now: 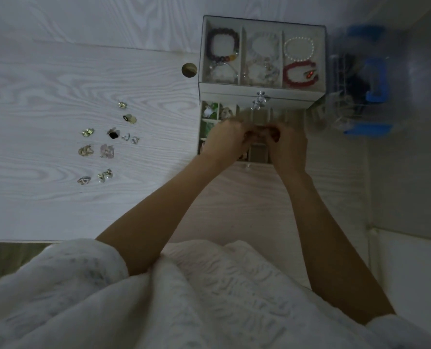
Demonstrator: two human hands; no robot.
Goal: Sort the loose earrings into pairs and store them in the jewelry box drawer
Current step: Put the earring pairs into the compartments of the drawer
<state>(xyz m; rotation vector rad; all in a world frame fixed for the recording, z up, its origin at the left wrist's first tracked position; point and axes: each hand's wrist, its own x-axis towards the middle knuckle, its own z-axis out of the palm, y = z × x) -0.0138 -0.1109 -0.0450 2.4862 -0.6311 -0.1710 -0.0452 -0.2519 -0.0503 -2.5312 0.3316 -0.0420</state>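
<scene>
Loose earrings point(103, 142) scattered on table, well left of jewelry box point(262, 89); compartmented drawer point(258, 152) pulled open.

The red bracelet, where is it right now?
In the head view, the red bracelet lies in the jewelry box top tray's right compartment, just below the pearl bracelet, beyond both hands.

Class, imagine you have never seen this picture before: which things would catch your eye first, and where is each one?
Probably the two hands, the left hand and right hand, meeting with curled fingers over the open drawer of the jewelry box at centre right; what they hold is hidden. Next, the red bracelet in the box's top right compartment. Then the loose earrings scattered on the pale table to the left.
</scene>
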